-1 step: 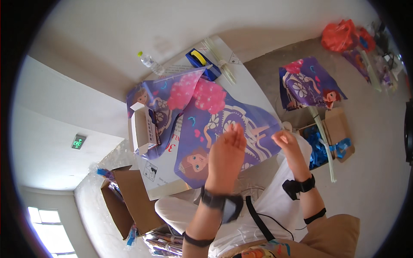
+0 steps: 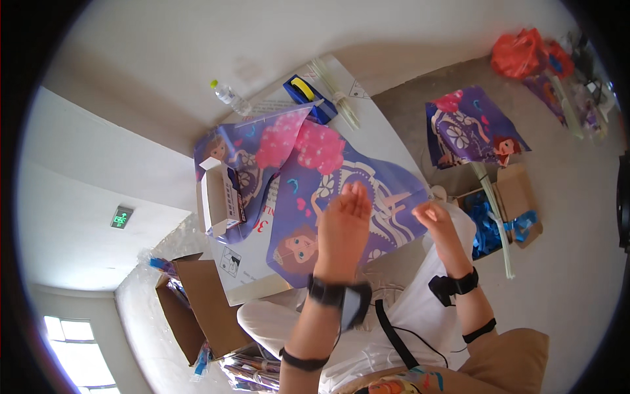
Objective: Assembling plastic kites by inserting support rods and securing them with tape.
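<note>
A purple printed sheet (image 2: 295, 217) with a cartoon princess and pink blossoms lies spread on a white board. Over its lower middle is my left hand (image 2: 344, 226), fingers stretched out and close together, with nothing seen in it. At the sheet's right edge, my right hand (image 2: 438, 222) has its fingers bent and drawn together; what they hold, if anything, is too small to make out. A second similar sheet (image 2: 252, 141) lies folded over at the left, under a small open carton (image 2: 216, 197).
At the board's (image 2: 243, 272) far end are a blue tape dispenser (image 2: 312, 98) and a bundle of thin rods (image 2: 335, 92). A water bottle (image 2: 230, 97) stands beyond. Right: another printed sheet (image 2: 469, 128) with rods, above a box of blue ribbon (image 2: 487, 230). Left: a cardboard box (image 2: 210, 302).
My left hand has shifted slightly to the left and away from me over the sheet. My right hand has hardly moved.
</note>
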Available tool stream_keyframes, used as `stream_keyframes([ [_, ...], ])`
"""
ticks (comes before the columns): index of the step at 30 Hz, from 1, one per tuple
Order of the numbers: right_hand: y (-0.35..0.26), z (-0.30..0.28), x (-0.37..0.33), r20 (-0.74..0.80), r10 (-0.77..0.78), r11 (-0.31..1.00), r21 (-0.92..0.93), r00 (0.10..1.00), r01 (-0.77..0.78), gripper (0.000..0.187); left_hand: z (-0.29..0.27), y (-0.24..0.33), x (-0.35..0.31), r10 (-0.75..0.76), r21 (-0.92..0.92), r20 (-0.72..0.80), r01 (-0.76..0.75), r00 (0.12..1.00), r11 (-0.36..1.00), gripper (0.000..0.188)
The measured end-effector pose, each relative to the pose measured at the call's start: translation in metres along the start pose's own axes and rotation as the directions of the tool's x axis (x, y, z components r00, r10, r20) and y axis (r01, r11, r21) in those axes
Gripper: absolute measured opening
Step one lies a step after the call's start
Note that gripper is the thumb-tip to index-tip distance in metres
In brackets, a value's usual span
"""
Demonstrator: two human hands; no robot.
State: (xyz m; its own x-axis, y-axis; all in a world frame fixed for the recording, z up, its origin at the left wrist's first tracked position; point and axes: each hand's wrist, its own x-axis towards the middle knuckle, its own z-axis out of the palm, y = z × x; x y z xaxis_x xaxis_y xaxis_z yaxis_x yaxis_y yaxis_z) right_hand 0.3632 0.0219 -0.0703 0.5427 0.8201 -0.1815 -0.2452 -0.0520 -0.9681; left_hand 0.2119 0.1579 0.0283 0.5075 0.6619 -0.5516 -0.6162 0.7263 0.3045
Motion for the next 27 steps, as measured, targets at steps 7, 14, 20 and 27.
stream_keyframes([
  [7,0.01,-0.004,-0.01,-0.058,0.055,0.992,0.114,0.997,-0.048,0.014,-0.024,0.032,0.151,0.142,0.01,-0.235,-0.144,0.962,0.99,0.014],
  [14,0.015,-0.011,-0.019,-0.071,0.031,0.999,-0.034,0.997,-0.033,0.015,-0.009,0.077,0.293,0.123,0.226,-0.139,-0.089,0.983,0.97,0.017],
  [20,0.012,-0.024,-0.027,-0.043,0.102,0.993,-0.052,0.994,-0.104,0.012,-0.003,0.108,0.347,0.298,0.266,-0.159,-0.249,0.941,0.931,0.036],
  [27,0.023,-0.032,-0.034,-0.02,0.181,0.98,-0.079,0.983,-0.182,0.006,0.002,0.106,0.359,0.23,0.403,-0.125,-0.162,0.965,0.901,0.028],
])
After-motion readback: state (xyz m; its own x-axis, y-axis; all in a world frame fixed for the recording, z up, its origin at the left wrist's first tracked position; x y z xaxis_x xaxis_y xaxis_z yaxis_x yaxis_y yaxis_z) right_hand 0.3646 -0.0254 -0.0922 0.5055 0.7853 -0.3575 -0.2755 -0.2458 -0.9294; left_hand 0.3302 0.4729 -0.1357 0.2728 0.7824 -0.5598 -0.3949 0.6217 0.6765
